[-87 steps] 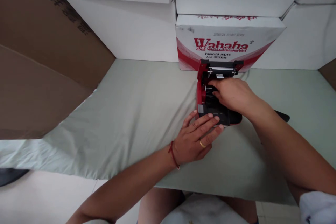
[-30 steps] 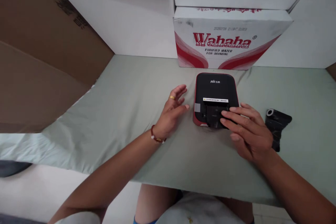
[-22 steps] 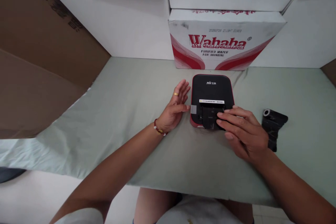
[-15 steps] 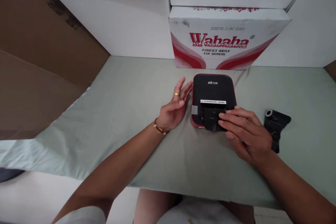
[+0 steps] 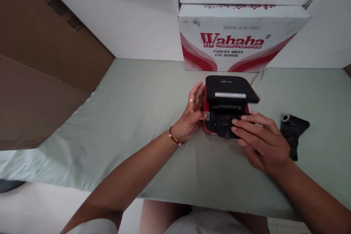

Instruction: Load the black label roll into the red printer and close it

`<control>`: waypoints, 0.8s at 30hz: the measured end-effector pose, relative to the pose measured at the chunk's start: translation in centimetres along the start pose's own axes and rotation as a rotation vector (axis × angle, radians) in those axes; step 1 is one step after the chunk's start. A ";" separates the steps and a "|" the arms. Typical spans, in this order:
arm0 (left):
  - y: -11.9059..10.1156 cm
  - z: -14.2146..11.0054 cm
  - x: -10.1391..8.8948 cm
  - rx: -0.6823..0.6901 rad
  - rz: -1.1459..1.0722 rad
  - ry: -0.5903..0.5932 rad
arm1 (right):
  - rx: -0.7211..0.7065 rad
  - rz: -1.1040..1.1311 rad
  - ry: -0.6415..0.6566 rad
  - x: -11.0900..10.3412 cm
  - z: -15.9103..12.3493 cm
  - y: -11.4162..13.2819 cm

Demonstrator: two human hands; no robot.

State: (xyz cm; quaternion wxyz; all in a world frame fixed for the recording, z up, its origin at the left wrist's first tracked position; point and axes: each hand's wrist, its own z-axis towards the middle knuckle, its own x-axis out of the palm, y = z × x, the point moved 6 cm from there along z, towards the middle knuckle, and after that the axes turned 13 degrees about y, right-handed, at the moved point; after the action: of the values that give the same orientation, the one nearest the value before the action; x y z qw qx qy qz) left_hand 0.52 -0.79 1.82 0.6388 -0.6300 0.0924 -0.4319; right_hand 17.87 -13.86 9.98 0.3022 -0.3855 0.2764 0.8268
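Observation:
A small black and red printer [image 5: 227, 95] sits on the green cloth [image 5: 142, 117] in front of me, its black lid lifted a little at the front. My left hand [image 5: 192, 115] is against the printer's left side, thumb on a grey button there, fingers curled along the edge. My right hand [image 5: 260, 140] lies with its fingers stretched flat on the black front part of the printer, pressing it down. Neither hand is wrapped round anything.
A black plastic part [image 5: 293, 128] lies on the cloth to the right of my right hand. A red and white Wahaha carton [image 5: 236, 40] stands just behind the printer among white boxes. A brown cardboard box [image 5: 41, 62] stands along the left.
The printer's lid, shut flat half a second ago, has popped up at the front. My left hand moved in from beside the printer onto its left side. My right hand stayed on the front.

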 end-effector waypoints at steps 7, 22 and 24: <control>1.2 -0.2 -1.7 0.054 0.007 -0.082 | 0.119 0.144 0.107 -2.0 3.0 -1.2; 2.5 -0.2 -2.8 -0.007 -0.032 -0.230 | 0.281 -0.369 0.780 5.3 9.9 -11.6; 2.5 -0.2 -2.8 -0.007 -0.023 -0.232 | 0.305 -0.343 0.779 4.8 9.3 -11.4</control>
State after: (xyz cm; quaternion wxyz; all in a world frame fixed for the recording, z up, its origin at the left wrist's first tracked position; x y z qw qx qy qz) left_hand -0.25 0.50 -1.58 0.6381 -0.6790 0.0123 -0.3629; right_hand 19.13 1.51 8.65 0.3617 -0.6592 0.4202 0.5080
